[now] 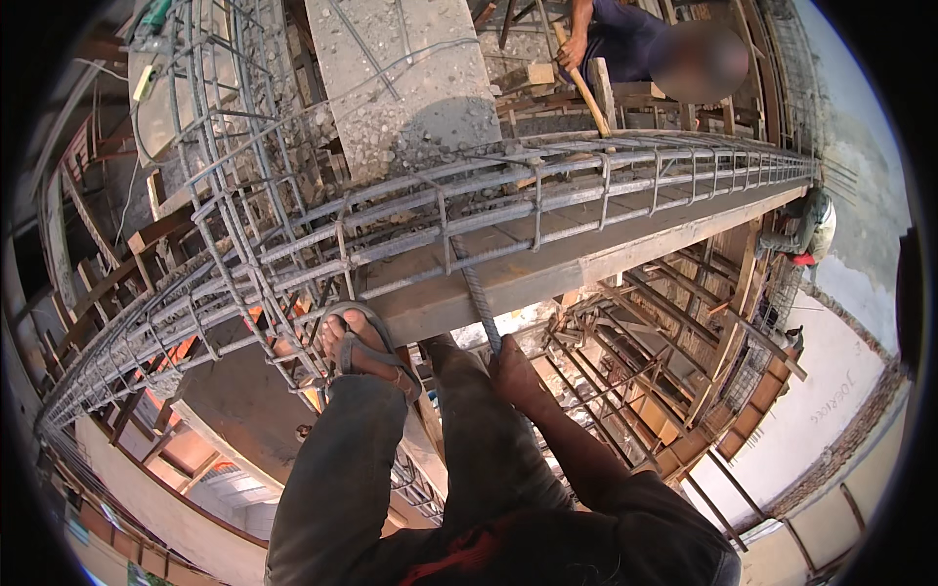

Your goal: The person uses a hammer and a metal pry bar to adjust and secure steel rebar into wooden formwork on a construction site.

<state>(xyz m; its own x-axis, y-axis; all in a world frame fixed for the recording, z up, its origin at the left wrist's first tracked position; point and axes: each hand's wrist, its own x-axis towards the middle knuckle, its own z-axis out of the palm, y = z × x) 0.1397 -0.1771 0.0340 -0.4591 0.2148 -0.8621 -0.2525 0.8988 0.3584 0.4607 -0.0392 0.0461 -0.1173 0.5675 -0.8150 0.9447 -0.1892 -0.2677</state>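
My right hand [512, 369] is closed around the lower end of a ribbed steel bar [477, 293]. From my fist the bar slants up and away, and its upper end reaches in among the rods of a long reinforcement cage [586, 200]. This cage of lengthwise bars and square stirrups lies along a wooden beam form [528, 278] in front of me. My sandalled foot [362, 347] rests beside the cage, to the left of the bar. No part of my left hand shows.
An upright column cage [220, 161] crosses the beam cage at the left. Beyond it lies a rubble-strewn concrete slab [401, 78]. A co-worker's hand [573, 49] grips a wooden handle [586, 93] at the far side. Timber scaffolding [625, 371] drops away below right.
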